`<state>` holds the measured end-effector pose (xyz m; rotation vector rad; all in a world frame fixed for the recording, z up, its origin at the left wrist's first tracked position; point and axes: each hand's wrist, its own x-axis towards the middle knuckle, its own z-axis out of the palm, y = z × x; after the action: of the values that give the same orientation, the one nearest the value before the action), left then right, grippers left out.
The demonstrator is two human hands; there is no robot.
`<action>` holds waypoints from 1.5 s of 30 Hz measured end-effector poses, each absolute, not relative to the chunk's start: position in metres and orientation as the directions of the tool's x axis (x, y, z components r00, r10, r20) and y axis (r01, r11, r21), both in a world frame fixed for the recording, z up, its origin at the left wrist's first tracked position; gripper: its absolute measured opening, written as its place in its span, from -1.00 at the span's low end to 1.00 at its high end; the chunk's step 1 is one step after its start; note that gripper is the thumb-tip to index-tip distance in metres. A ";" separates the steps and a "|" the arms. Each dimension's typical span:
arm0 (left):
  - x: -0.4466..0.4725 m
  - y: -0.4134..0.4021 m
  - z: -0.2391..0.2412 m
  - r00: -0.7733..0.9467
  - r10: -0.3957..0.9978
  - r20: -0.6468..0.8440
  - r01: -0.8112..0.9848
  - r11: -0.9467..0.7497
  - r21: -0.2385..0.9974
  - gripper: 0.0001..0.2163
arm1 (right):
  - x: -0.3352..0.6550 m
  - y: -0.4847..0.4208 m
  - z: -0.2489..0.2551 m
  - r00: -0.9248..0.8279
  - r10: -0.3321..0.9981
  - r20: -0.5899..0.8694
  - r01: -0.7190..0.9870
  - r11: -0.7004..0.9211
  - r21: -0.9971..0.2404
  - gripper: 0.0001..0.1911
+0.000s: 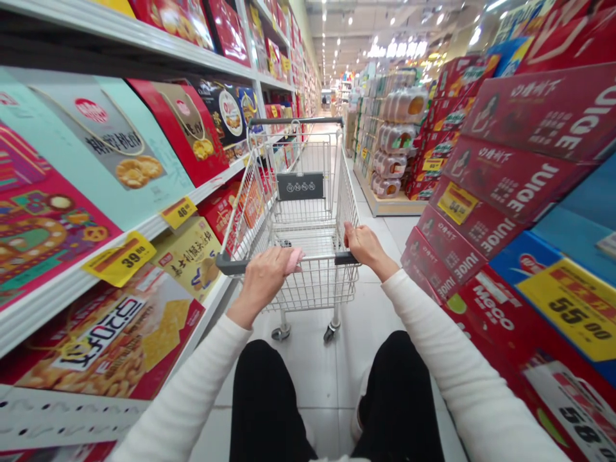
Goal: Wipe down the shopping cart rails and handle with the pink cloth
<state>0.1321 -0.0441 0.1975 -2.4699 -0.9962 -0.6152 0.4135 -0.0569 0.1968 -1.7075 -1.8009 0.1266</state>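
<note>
Nearest, I see black trousers [269,398] & white sleeves [192,391] above the tiled floor [327,366]. L hand [264,274]: fingers curled over the cart handle [317,258], w/ a pink item [294,260] pressed to the bar, can't tell what it is. R hand [364,246]: fingers clamped round the handle's R end. Wire cart [301,160] stands mid-aisle, straight ahead. Biscuit boxes [110,147] on shelves [58,292] to the L w/ yellow price tags [120,258], red juice cartons [510,179] stacked R, wrapped bottle packs [397,138] further on

Shiny metal wire cart [298,212], glossy cardboard boxes [524,173], apparently smooth tiled floor [332,372].
</note>
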 end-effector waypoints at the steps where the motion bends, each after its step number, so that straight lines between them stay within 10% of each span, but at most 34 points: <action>1: 0.127 -0.043 0.199 0.639 0.550 0.538 0.731 -0.653 -0.200 -0.64 | 0.413 -0.056 0.196 0.051 0.922 0.383 0.865 0.151 -0.478 -0.11; 20: 0.157 -0.054 0.191 0.601 0.566 0.565 0.768 -0.604 -0.211 -0.76 | 0.432 -0.053 0.195 0.042 0.923 0.383 0.873 0.152 -0.463 -0.16; 29: 0.194 -0.061 0.184 0.555 0.562 0.613 0.805 -0.548 -0.227 -0.75 | 0.386 -0.070 0.198 -0.052 0.909 0.413 0.980 0.125 -0.152 -0.35; 45: 0.123 -0.063 0.192 0.542 0.523 0.658 0.820 -0.501 -0.277 -0.74 | 0.399 -0.076 0.179 -0.001 0.860 0.510 1.000 0.001 0.001 -0.31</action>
<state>0.1233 -0.0628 0.1921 -2.2077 -1.0800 -0.6778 0.3987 -0.0758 0.1788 -1.9187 -1.9210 -0.5276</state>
